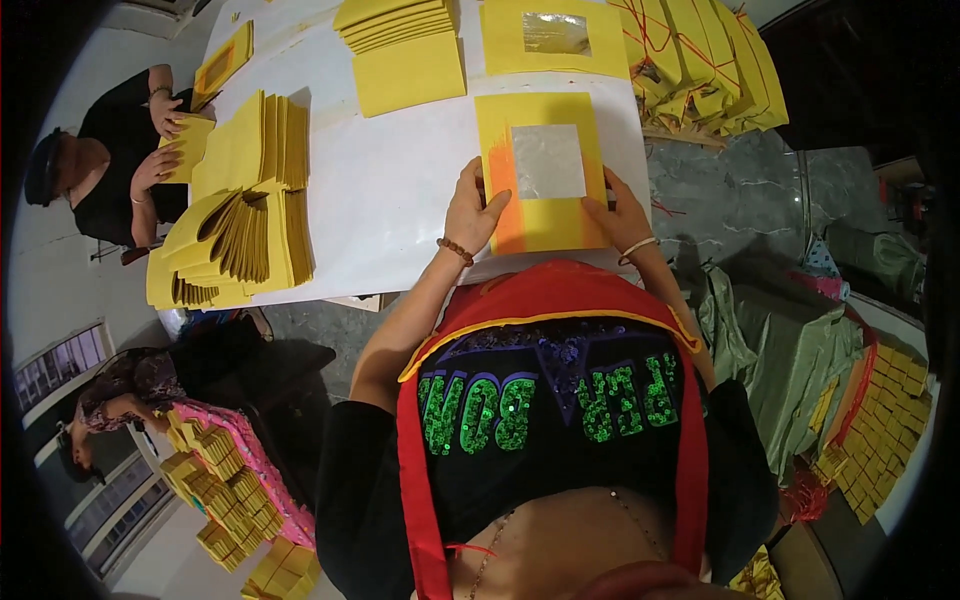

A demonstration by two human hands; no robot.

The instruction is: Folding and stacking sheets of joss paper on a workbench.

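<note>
At the table's near edge I hold a stack of yellow joss paper (550, 228) upright on the white tabletop or nearly flat; I cannot tell which. A silver foil square sits in its middle, with an orange band down its left part. My left hand (474, 208) grips the left side, thumb on the front face. My right hand (622, 214) grips the right side the same way. The fingers behind the stack are mostly hidden. Just beyond it lies another yellow stack (500, 52) with a silver patch.
Folded yellow paper bundles (405, 75) lie farther back on the white table (385, 200). More fanned bundles (250, 220) fill its left end, where a co-worker's hands (160, 165) touch paper. Red-tied yellow bundles (705, 60) stand at the far right. Another person (135, 385) is at lower left.
</note>
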